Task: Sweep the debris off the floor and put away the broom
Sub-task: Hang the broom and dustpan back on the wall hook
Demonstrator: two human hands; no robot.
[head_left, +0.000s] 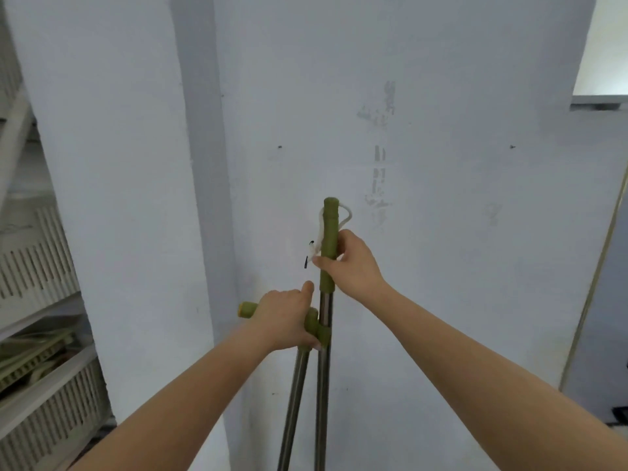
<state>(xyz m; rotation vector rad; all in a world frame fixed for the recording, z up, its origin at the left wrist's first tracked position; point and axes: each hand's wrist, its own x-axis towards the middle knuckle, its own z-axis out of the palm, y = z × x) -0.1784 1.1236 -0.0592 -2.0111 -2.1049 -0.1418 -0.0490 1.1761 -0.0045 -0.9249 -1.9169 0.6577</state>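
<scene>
Two metal poles stand upright in front of a white wall. The broom handle [325,321] has a green grip on top with a white hanging loop [319,239]. My right hand [350,263] is closed around that green grip. A second pole [295,396], likely the dustpan's, ends in a sideways green handle [247,309] clipped to the broom pole. My left hand [287,317] grips this sideways handle. The broom head and the floor are out of view below.
White wall [424,198] directly ahead, with a column [112,164] jutting out on the left. White slatted crates [37,396] are stacked at the far left. A doorway edge [591,300] runs down the right side.
</scene>
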